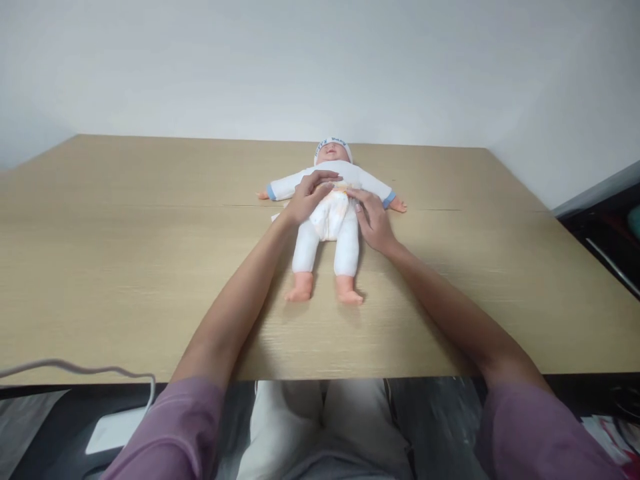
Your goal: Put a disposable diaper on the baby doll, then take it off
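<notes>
A baby doll (344, 171) lies on its back on the table, feet toward me, arms spread out to both sides. It has a white outfit with blue cuffs and a white cap with lettering. A white diaper (329, 221) with orange marks at the waist is around its hips. My left hand (311, 195) rests over the diaper's left side and the doll's belly, fingers stretched out. On the other side, my right hand (373, 217) lies against the diaper's waist with its fingers extended. The fingertips hide part of the waistband.
The wooden table (150, 267) has a thin seam across it and meets a white wall at the back. A white cable (75, 365) runs over the front left edge to a white box (116, 429) below. Dark shelving (605, 227) stands at the right.
</notes>
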`<state>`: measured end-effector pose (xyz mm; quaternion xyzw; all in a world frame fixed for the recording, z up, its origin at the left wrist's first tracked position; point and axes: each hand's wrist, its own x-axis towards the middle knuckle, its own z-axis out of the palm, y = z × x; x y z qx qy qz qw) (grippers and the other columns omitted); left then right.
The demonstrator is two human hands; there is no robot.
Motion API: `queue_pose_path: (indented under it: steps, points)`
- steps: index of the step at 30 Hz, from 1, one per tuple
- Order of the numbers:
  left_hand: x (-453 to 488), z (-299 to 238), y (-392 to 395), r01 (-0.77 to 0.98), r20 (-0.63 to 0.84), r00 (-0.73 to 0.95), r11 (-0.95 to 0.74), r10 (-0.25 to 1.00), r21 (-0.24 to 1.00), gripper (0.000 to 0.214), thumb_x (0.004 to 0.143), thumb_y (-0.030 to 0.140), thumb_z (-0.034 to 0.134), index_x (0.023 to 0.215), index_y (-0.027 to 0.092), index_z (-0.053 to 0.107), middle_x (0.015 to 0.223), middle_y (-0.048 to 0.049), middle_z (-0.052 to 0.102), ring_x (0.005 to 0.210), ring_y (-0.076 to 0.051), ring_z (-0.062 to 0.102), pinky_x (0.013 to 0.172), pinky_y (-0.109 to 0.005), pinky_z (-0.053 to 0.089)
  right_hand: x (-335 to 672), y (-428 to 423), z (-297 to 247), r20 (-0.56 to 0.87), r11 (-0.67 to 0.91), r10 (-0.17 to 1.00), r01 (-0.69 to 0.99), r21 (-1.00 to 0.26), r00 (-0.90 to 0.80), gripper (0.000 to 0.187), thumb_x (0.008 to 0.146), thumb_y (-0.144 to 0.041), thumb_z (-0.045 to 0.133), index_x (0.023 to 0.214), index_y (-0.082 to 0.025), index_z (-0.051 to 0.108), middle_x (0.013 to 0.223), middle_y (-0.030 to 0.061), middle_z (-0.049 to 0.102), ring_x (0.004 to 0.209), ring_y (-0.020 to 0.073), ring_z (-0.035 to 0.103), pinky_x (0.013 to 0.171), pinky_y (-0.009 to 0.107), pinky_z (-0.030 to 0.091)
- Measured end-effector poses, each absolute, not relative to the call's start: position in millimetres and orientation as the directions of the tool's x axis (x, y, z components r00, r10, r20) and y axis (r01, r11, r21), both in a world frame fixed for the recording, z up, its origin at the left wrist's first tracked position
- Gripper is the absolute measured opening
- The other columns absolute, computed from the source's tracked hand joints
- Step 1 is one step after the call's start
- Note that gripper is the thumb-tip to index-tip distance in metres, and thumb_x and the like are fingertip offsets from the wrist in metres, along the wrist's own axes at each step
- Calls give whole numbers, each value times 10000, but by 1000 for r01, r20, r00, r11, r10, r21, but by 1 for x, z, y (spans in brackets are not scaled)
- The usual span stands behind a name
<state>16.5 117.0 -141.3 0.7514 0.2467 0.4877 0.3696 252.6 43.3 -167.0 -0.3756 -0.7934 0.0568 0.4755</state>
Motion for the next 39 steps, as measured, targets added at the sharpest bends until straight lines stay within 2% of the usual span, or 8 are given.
queue_pose_path:
  steps: [4, 9, 14, 20, 24, 28, 34, 39]
  points:
    - [4, -156, 99, 132, 558, 342, -626, 756, 768, 673, 1137, 711, 479, 1509, 172, 633, 1649, -172, 640, 1583, -313, 554, 1376, -515, 385, 254, 45, -166, 703, 710, 648, 567, -418, -294, 551, 1207, -487, 302, 1562, -264, 661, 1610, 97, 680, 1518, 286, 596, 1328, 535, 435]
    - [-45, -171, 54, 388, 521, 454, -687, 723, 615, 726, 1190, 641, 292, 1744, 188, 419, 1865, -111, 357, 1753, -292, 293, 1465, -495, 188, 256, 44, -166, 699, 704, 652, 577, -414, -294, 530, 1186, -421, 336, 1567, -265, 670, 1607, 104, 685, 1509, 293, 603, 1310, 551, 439]
    - [-80, -178, 30, 697, 471, 348, -559, 811, 448, 664, 1173, 582, 362, 1709, 206, 468, 1772, -147, 495, 1637, -361, 438, 1382, -583, 282, 254, 38, -154, 701, 665, 668, 625, -409, -251, 481, 1174, -421, 355, 1478, -260, 691, 1533, 121, 722, 1460, 299, 625, 1274, 539, 448]
    - [-76, -177, 41, 889, 348, 48, -199, 936, 411, 480, 1096, 502, 482, 1357, 161, 694, 1458, -225, 698, 1387, -470, 570, 1198, -640, 422, 220, 37, -107, 710, 619, 671, 687, -381, -211, 227, 1108, -393, 532, 1141, -241, 697, 1156, 109, 761, 1110, 302, 685, 1119, 491, 485]
    - [-75, -172, 49, 898, 282, -26, -102, 959, 429, 304, 1033, 456, 590, 1174, 198, 670, 1241, -184, 765, 1285, -432, 631, 1169, -602, 418, 178, 45, -81, 544, 604, 759, 697, -387, -357, 167, 1063, -375, 627, 1137, -240, 690, 1067, 90, 729, 1053, 301, 667, 1026, 451, 501]
    - [-77, -171, 51, 872, 227, -57, -62, 972, 485, 241, 998, 465, 647, 984, 226, 623, 1061, -138, 778, 1169, -384, 666, 1114, -545, 434, 150, 58, -80, 315, 465, 874, 824, -323, -370, 208, 982, -390, 757, 1106, -223, 750, 1130, 119, 748, 1110, 361, 665, 1035, 514, 482]
    - [-86, -167, 58, 710, 128, -86, -30, 988, 703, 302, 945, 466, 678, 776, 228, 598, 822, -64, 689, 953, -300, 639, 957, -442, 467, 149, 65, -83, 253, 399, 911, 847, -350, -325, 295, 921, -390, 825, 1158, -216, 801, 1168, 110, 753, 1105, 343, 680, 1031, 495, 476]
    - [-87, -152, 72, 381, 146, -47, -117, 988, 917, 425, 966, 503, 640, 682, 236, 473, 672, -7, 476, 684, -181, 455, 716, -352, 426, 150, 66, -81, 240, 391, 918, 830, -398, -317, 310, 891, -395, 862, 1143, -222, 815, 1109, 77, 754, 1040, 299, 684, 1008, 452, 478]
